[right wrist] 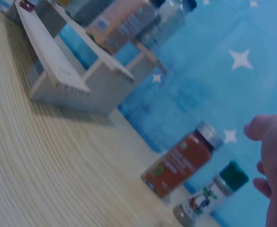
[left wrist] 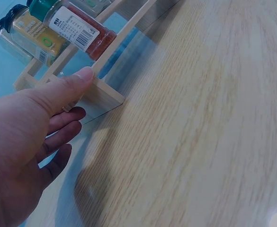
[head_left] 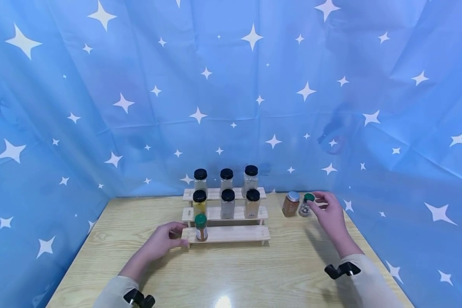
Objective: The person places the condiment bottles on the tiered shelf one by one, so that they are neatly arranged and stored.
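Observation:
A wooden three-tier spice rack (head_left: 231, 233) stands on the table with several jars on it. My left hand (head_left: 164, 241) grips the left end of its lowest tier, thumb (left wrist: 74, 85) on the front corner and the other fingers curled behind. Close to that thumb, a green-capped jar of red spice (left wrist: 79, 29) stands on the same tier. On the right, my right hand (head_left: 331, 216) is beside a small green-capped spice jar (right wrist: 207, 201), its fingers loosely bent. In the right wrist view a gap shows between that hand and the green cap (right wrist: 234, 176).
A silver-capped jar of reddish-brown spice (head_left: 291, 204) stands just left of the small green-capped jar. Black-capped jars (head_left: 228, 204) fill the middle and top tiers. A blue star-patterned curtain (head_left: 231, 85) hangs close behind the wooden table (head_left: 231, 273).

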`<action>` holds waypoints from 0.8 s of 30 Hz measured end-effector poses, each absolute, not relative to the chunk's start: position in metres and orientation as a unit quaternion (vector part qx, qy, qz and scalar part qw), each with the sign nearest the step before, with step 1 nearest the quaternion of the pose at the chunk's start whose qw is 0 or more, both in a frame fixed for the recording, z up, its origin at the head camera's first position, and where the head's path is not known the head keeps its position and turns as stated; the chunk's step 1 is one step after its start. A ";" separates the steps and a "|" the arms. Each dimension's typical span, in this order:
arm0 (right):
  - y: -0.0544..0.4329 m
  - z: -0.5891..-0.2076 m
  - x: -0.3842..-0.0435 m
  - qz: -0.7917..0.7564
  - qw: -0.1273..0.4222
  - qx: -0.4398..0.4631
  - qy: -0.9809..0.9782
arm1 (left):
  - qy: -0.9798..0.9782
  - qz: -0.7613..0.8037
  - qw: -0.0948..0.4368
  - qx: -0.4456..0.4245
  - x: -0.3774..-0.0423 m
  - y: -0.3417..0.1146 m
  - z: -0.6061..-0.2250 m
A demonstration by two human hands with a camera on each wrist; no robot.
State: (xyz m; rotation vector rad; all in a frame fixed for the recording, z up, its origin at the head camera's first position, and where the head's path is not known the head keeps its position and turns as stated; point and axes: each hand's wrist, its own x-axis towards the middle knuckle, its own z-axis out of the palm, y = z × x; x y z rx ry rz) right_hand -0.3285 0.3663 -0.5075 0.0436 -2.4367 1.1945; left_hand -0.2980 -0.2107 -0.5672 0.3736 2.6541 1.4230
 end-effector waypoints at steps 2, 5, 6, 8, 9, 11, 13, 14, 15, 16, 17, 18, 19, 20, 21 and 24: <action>0.370 -0.511 -0.332 0.428 0.212 0.014 -0.879 | 0.874 0.467 0.052 0.125 -0.298 -0.211 -0.567; 0.376 -0.517 -0.339 0.423 0.208 0.017 -0.882 | 0.875 0.465 0.051 0.125 -0.298 -0.211 -0.567; 0.377 -0.519 -0.342 0.421 0.205 0.018 -0.883 | 0.875 0.465 0.050 0.125 -0.298 -0.210 -0.567; 0.380 -0.524 -0.347 0.420 0.199 0.019 -0.885 | 0.874 0.466 0.052 0.124 -0.297 -0.210 -0.566; 0.381 -0.526 -0.350 0.422 0.194 0.022 -0.885 | 0.874 0.467 0.053 0.124 -0.297 -0.210 -0.566; 0.383 -0.530 -0.355 0.426 0.185 0.022 -0.885 | 0.874 0.466 0.053 0.126 -0.297 -0.211 -0.566; 0.384 -0.533 -0.360 0.432 0.180 0.023 -0.884 | 0.873 0.466 0.054 0.129 -0.297 -0.211 -0.566; 0.384 -0.534 -0.361 0.434 0.177 0.023 -0.883 | 0.873 0.467 0.054 0.132 -0.297 -0.211 -0.566; 0.384 -0.535 -0.363 0.436 0.173 0.023 -0.883 | 0.872 0.467 0.053 0.135 -0.297 -0.211 -0.566; 0.385 -0.536 -0.364 0.436 0.171 0.021 -0.883 | 0.872 0.467 0.053 0.138 -0.298 -0.211 -0.566; 0.384 -0.537 -0.366 0.435 0.169 0.021 -0.884 | 0.871 0.469 0.053 0.139 -0.298 -0.211 -0.566; 0.384 -0.537 -0.367 0.435 0.167 0.020 -0.884 | 0.870 0.469 0.054 0.140 -0.298 -0.211 -0.566; 0.384 -0.538 -0.368 0.436 0.164 0.018 -0.885 | 0.870 0.470 0.054 0.140 -0.297 -0.211 -0.566; 0.383 -0.539 -0.370 0.436 0.161 0.016 -0.885 | 0.870 0.470 0.055 0.139 -0.297 -0.211 -0.565; 0.383 -0.540 -0.371 0.435 0.159 0.016 -0.886 | 0.871 0.469 0.055 0.138 -0.297 -0.211 -0.565; 0.382 -0.544 -0.372 0.436 0.149 0.018 -0.888 | 0.871 0.468 0.057 0.137 -0.297 -0.211 -0.565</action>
